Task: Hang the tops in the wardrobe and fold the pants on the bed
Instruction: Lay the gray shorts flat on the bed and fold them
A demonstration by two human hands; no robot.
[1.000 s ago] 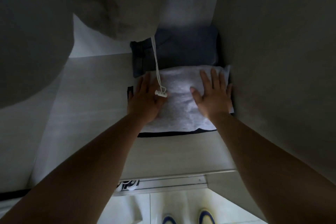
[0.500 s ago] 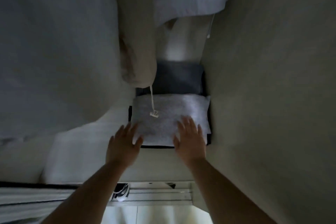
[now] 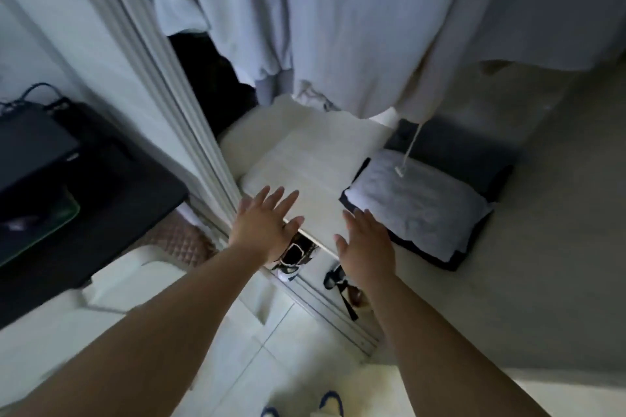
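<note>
Hands: left hand [image 3: 262,227] and right hand [image 3: 367,244] spread flat, holding nothing, above shelf edge.
Pants: folded light grey pants [image 3: 418,205] lie on pale wooden wardrobe shelf [image 3: 305,159], under hanging white tops [image 3: 355,27].

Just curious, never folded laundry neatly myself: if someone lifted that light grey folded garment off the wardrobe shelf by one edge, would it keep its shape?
Probably not. The grey folded garment looks like soft, fuzzy cloth with rounded, puffy edges, so it would likely flop and unfold. It seems light for its bulk. It rests on a dark folded garment, so pushing it might drag that along.
</note>
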